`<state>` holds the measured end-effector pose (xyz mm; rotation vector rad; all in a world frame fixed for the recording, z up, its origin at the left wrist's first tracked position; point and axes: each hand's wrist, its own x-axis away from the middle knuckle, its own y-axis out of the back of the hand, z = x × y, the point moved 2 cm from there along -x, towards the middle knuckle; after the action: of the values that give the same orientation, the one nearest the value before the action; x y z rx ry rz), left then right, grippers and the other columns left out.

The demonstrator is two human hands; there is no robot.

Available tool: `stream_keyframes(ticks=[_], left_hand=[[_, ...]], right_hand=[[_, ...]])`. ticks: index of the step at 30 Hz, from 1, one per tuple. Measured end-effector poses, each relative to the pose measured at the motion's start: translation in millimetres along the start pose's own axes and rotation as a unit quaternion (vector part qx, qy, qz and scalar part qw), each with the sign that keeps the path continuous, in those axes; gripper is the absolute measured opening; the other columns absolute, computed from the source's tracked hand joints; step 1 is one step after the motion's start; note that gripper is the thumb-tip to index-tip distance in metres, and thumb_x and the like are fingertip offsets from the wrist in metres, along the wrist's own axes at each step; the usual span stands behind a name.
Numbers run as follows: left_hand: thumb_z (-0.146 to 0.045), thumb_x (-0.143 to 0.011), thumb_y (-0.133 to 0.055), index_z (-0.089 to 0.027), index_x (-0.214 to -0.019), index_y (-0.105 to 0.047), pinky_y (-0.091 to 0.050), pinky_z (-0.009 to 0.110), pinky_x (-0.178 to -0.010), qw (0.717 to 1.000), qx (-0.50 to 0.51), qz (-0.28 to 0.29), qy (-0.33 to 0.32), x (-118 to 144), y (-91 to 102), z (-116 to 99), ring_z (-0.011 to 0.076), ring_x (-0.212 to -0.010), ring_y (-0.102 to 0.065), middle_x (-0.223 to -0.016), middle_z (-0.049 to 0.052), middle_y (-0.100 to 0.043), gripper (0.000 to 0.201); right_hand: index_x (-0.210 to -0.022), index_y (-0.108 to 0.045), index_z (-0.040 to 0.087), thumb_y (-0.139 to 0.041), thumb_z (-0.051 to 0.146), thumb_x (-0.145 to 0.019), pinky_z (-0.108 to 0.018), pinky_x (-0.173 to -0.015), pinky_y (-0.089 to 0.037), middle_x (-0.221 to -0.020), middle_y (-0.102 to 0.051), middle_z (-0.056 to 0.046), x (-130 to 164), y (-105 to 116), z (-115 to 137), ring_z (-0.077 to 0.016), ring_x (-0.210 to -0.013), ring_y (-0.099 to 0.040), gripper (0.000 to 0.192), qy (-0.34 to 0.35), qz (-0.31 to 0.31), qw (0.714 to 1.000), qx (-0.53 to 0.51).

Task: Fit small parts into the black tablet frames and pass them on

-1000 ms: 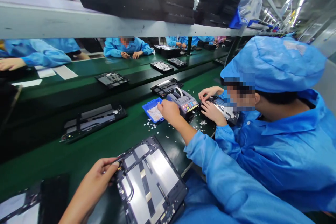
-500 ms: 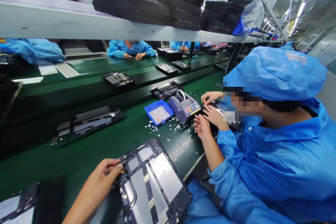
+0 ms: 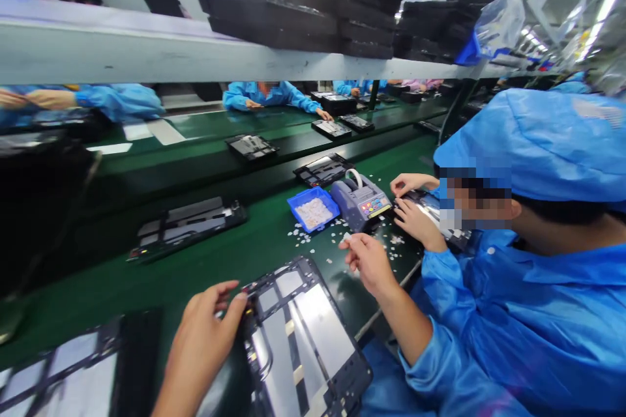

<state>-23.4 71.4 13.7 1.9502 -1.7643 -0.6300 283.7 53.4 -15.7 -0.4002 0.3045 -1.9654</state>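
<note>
An opened tablet (image 3: 323,319), its silver battery panels and dark frame exposed, lies tilted across the bench's near edge in front of me. My left hand (image 3: 208,329) is at its upper left edge, thumb and fingers apart, with the thumb at the frame. Above the tablet's upper right side, my right hand (image 3: 369,264) pinches a small whitish piece of tape (image 3: 347,238) between thumb and fingertips. Just beyond it stands a grey tape dispenser (image 3: 362,202) with a white roll. Beside that is a blue tray (image 3: 313,210) of small white scraps.
A co-worker in blue (image 3: 528,273) sits close on my right, both hands on another device. More opened tablets lie along the green bench (image 3: 264,234), one at lower left (image 3: 63,371). Scraps litter the surface near the dispenser. Black trays (image 3: 274,16) are stacked on the shelf overhead.
My right hand has come away from the dispenser towards the tablet with the tape piece. My left thumb and fingers have loosened at the frame. A worker opposite has reached out to a device.
</note>
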Motion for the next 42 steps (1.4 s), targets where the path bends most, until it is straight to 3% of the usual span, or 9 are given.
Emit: stream_keyframes(ticks=[2,7,11,15,19,23,28,34,42], left_hand=[[-0.056,-0.076,-0.062,-0.023,-0.100,-0.070,-0.056,0.042,-0.084,0.998,0.001,-0.034,-0.048,15,2.5,-28,0.0320,-0.097,-0.067,-0.101,0.010,-0.070,0.042],[-0.043,-0.079,-0.067,-0.021,-0.106,-0.066,-0.056,0.035,-0.079,0.968,0.235,0.089,0.018,41,-25.8,-72,0.0231,-0.087,-0.068,-0.096,0.008,-0.071,0.035],[-0.041,-0.083,-0.068,-0.021,-0.086,-0.059,-0.051,0.029,-0.069,0.929,0.358,0.073,0.062,43,-35.8,-59,0.0165,-0.072,-0.060,-0.080,0.002,-0.064,0.022],[-0.043,-0.087,-0.062,-0.022,-0.081,-0.059,-0.046,0.028,-0.070,0.961,0.273,-0.041,0.032,40,1.8,-31,0.0166,-0.073,-0.055,-0.077,0.001,-0.060,0.023],[-0.042,-0.084,-0.064,-0.021,-0.079,-0.065,-0.044,0.031,-0.069,0.993,0.094,0.068,0.027,32,34.8,-15,0.0198,-0.073,-0.057,-0.075,0.002,-0.065,0.022],[-0.030,-0.087,-0.057,-0.023,-0.081,-0.065,-0.047,0.037,-0.084,0.988,-0.029,0.137,-0.060,32,28.6,-14,0.0258,-0.092,-0.064,-0.095,0.006,-0.074,0.012],[-0.020,-0.090,-0.054,-0.024,-0.084,-0.062,-0.044,0.048,-0.095,0.961,-0.181,0.150,-0.143,45,9.4,-17,0.0337,-0.112,-0.063,-0.119,0.011,-0.074,0.011],[-0.024,-0.091,-0.053,-0.024,-0.083,-0.061,-0.044,0.045,-0.096,0.974,-0.128,0.153,-0.109,41,15.0,-21,0.0309,-0.111,-0.062,-0.115,0.009,-0.074,0.011],[-0.033,-0.083,-0.055,-0.021,-0.080,-0.066,-0.043,0.033,-0.072,0.985,-0.057,0.165,0.005,13,7.9,-14,0.0217,-0.078,-0.058,-0.084,0.003,-0.066,0.016]], right_hand=[[-0.082,-0.069,0.017,-0.076,0.045,-0.079,-0.016,-0.040,-0.041,-0.085,-0.077,-0.005,19,-29,2,-0.0088,-0.052,-0.059,0.028,0.003,0.083,0.996,0.025],[-0.085,-0.075,0.018,-0.072,0.042,-0.086,-0.018,-0.042,-0.041,-0.064,-0.070,0.000,55,-79,0,-0.0099,-0.047,-0.056,0.024,-0.005,0.207,0.975,0.084],[-0.088,-0.077,0.019,-0.069,0.038,-0.089,-0.021,-0.049,-0.045,-0.065,-0.070,0.000,65,-90,-10,-0.0122,-0.053,-0.061,0.021,0.006,0.269,0.955,0.125],[-0.106,-0.080,0.023,-0.063,0.030,-0.093,-0.029,-0.063,-0.054,-0.086,-0.078,-0.003,46,-85,-18,-0.0184,-0.068,-0.069,0.023,0.064,0.303,0.917,0.251],[-0.113,-0.078,0.025,-0.058,0.019,-0.098,-0.038,-0.090,-0.051,-0.108,-0.078,-0.007,19,-90,-21,-0.0233,-0.098,-0.068,0.026,0.266,0.381,0.762,0.452],[-0.125,-0.073,0.025,-0.057,0.020,-0.103,-0.032,-0.081,-0.044,-0.109,-0.073,-0.008,11,-102,-30,-0.0205,-0.092,-0.059,0.028,0.417,0.468,0.567,0.535],[-0.128,-0.070,0.023,-0.053,0.024,-0.106,-0.033,-0.073,-0.037,-0.103,-0.067,-0.009,12,-104,-32,-0.0222,-0.089,-0.051,0.028,0.474,0.485,0.462,0.572],[-0.129,-0.068,0.022,-0.052,0.020,-0.104,-0.035,-0.071,-0.034,-0.103,-0.065,-0.009,5,-103,-29,-0.0227,-0.088,-0.048,0.029,0.482,0.503,0.429,0.574],[-0.125,-0.067,0.021,-0.052,0.019,-0.105,-0.033,-0.070,-0.032,-0.101,-0.063,-0.008,1,-101,-35,-0.0215,-0.085,-0.045,0.025,0.493,0.504,0.447,0.551]])
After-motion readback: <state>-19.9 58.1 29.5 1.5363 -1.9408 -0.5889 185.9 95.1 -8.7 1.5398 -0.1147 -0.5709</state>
